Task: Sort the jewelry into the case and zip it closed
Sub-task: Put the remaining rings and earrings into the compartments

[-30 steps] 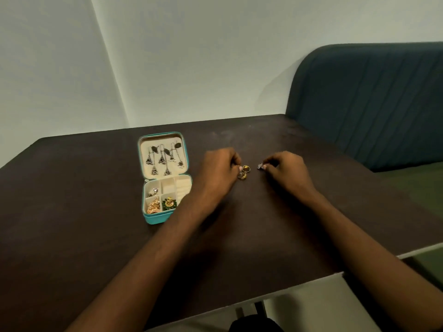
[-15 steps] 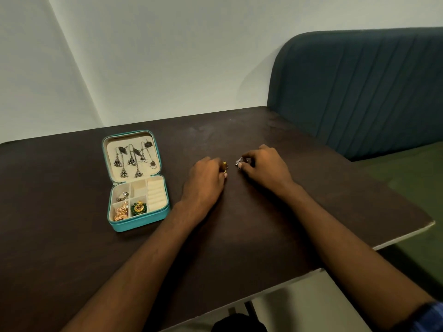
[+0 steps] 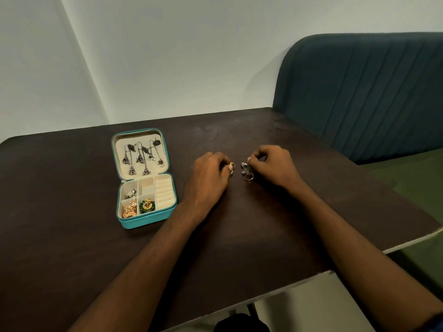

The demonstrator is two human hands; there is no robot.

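Mostly done: case (image 3: 143,178) open at 9 o'clock, earrings (image 3: 141,156) in; left hand (image 3: 208,178) pinches gold ring (image 3: 232,166), right hand (image 3: 273,166) pinches silver rings (image 3: 245,167); zipping left.

Both arms are bare up to the elbow. A bit of blue sleeve (image 3: 437,318) shows at the right arm, maybe a shirt.
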